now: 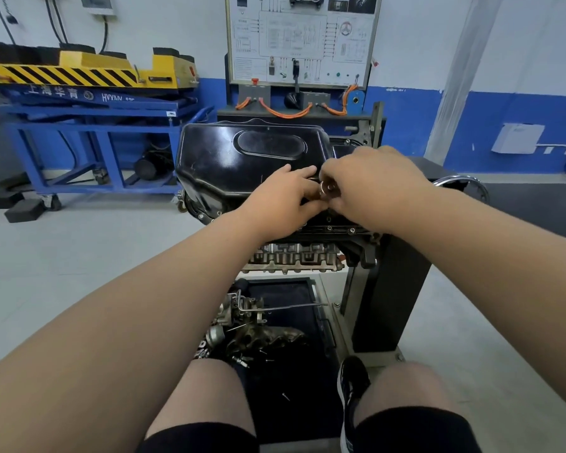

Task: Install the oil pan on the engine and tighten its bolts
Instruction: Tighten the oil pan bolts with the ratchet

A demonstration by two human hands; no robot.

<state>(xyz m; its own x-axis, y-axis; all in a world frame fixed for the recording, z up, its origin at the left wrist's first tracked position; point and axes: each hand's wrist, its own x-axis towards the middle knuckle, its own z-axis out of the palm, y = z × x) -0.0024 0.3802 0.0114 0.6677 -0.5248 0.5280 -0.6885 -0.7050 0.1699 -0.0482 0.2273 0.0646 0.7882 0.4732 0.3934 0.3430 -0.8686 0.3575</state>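
Observation:
A black oil pan [242, 158] sits upside-down on top of the engine [294, 256], which hangs in a stand. Small bolts [329, 228] show along the pan's near flange. My left hand [281, 199] rests on the pan's near side, its fingers stretched toward the right. My right hand [370, 184] meets it there and pinches a small round metal part [326, 188], a bolt or a washer, right at the pan's near wall. The part's lower end is hidden by my fingers.
Below the engine a black tray [294, 387] holds a turbo, a manifold, a long L-shaped rod [275, 307] and loose bolts. A blue and yellow lift table [89, 93] stands at the left, a wiring board [303, 40] behind. My knees and one shoe are near the tray.

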